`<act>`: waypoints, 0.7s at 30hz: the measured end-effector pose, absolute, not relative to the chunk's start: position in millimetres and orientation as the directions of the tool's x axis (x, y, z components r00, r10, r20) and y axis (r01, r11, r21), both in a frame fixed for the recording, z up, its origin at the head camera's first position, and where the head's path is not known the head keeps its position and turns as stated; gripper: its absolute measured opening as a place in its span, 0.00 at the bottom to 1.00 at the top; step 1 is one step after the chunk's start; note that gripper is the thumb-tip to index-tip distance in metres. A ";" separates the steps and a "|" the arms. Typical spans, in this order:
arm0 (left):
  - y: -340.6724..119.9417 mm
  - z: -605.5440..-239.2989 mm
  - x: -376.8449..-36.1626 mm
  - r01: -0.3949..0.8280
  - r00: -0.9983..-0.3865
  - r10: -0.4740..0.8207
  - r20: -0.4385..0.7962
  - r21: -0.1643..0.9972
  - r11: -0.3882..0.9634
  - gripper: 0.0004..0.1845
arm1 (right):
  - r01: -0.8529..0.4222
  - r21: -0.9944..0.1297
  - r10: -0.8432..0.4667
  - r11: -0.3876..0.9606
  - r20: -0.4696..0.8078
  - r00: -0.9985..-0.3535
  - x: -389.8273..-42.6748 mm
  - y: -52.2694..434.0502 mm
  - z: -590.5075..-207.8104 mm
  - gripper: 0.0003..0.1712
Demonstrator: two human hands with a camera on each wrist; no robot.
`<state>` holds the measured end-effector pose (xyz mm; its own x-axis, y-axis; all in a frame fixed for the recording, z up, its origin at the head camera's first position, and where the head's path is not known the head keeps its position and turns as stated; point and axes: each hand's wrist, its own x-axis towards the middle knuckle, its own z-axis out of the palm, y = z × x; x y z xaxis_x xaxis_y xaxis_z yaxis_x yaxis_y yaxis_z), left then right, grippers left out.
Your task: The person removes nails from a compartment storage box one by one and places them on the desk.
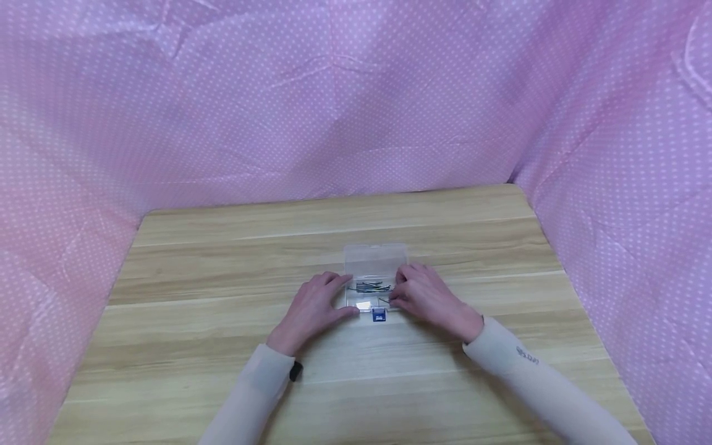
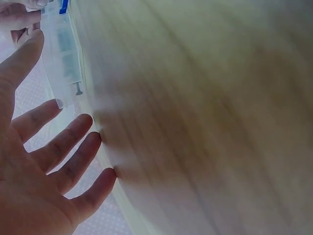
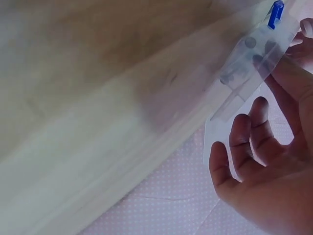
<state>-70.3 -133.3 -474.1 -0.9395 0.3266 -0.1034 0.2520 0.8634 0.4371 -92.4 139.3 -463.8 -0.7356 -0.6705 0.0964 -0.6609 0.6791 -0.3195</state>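
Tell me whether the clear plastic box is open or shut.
Open: in the head view, its lid lies back on the far side of the box, leaving the thin metal pieces inside uncovered.

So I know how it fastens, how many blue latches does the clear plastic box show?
1: the blue latch at the near edge of the clear plastic box; others may be hidden.

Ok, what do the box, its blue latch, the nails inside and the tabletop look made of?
Box: smooth clear plastic, likely, since its contents show through.
Blue latch: probably opaque plastic, given its solid colour.
Nails: probably metal, from their grey sheen.
Tabletop: smooth-looking, pale, streaked with grain, so wood or wood-print laminate; I can't tell which.
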 end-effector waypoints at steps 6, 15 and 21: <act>-133.0 -473.5 -71.0 0.265 -0.937 0.337 -0.093 0.437 0.859 0.41 | -0.726 -0.237 -0.726 0.646 0.102 -0.680 -97.6 140.5 -461.9 0.04; -133.0 -474.1 -71.2 0.271 -0.936 0.341 -0.092 0.432 0.860 0.40 | -0.791 -0.149 -0.788 0.594 0.090 -0.609 -101.1 140.2 -460.1 0.05; -132.9 -474.8 -71.7 0.272 -0.938 0.337 -0.083 0.428 0.862 0.40 | -0.809 -0.137 -0.801 0.572 0.118 -0.587 -101.6 139.3 -462.7 0.01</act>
<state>-71.7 -132.9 -474.8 -0.9377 0.3373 -0.0831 0.2721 0.8619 0.4278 -101.6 139.3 -462.7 -0.5868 -0.8011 0.1177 -0.8086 0.5721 -0.1370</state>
